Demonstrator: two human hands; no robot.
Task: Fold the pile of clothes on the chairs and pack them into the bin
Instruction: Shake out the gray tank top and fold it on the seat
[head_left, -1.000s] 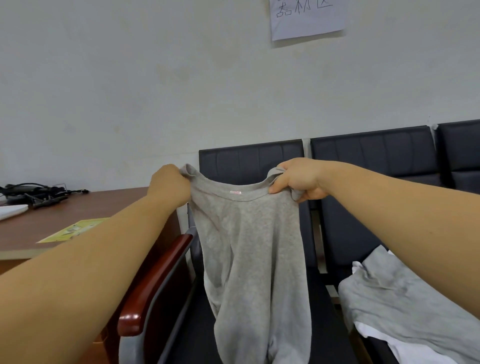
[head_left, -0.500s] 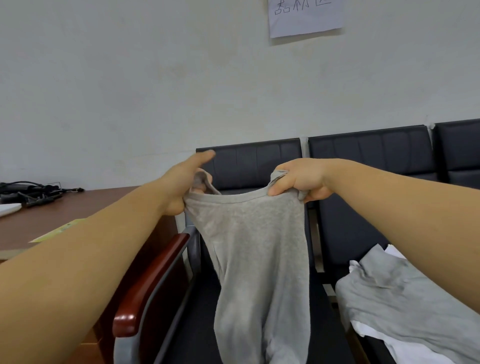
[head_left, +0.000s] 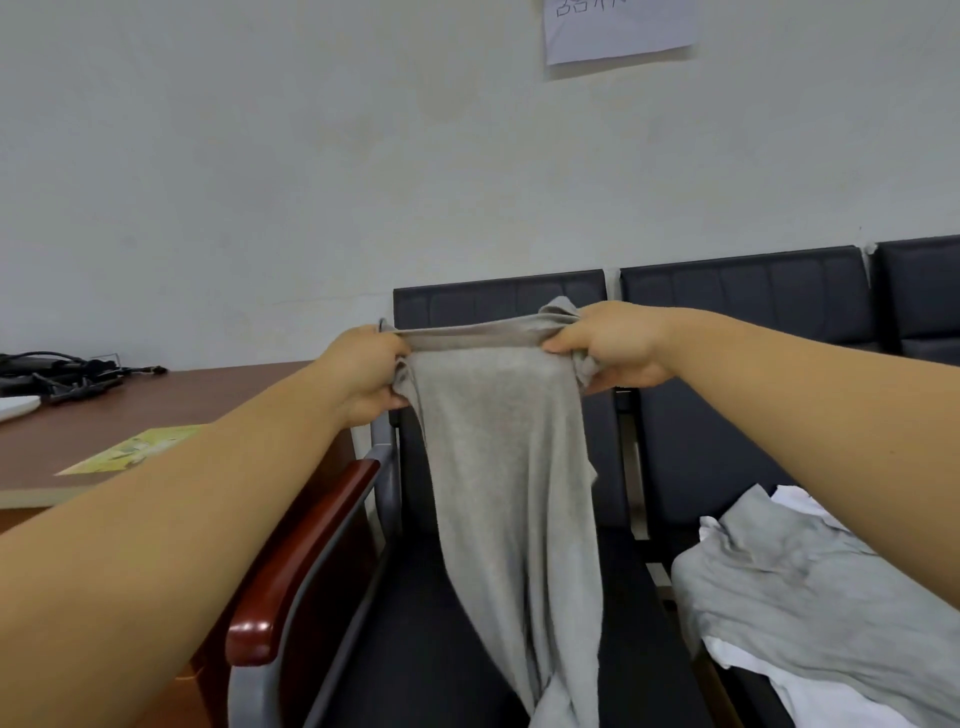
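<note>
While taut over the chair, grey garment; tight grip by left hand, right hand.

The left hand has closed on the grey garment, whose top edge is now stretched taut.

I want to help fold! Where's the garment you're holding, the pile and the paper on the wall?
garment (head_left: 498, 441), head view, middle of hanging cloth.
pile (head_left: 810, 587), head view, grey top layer.
paper (head_left: 618, 31), head view, lower middle.
</note>
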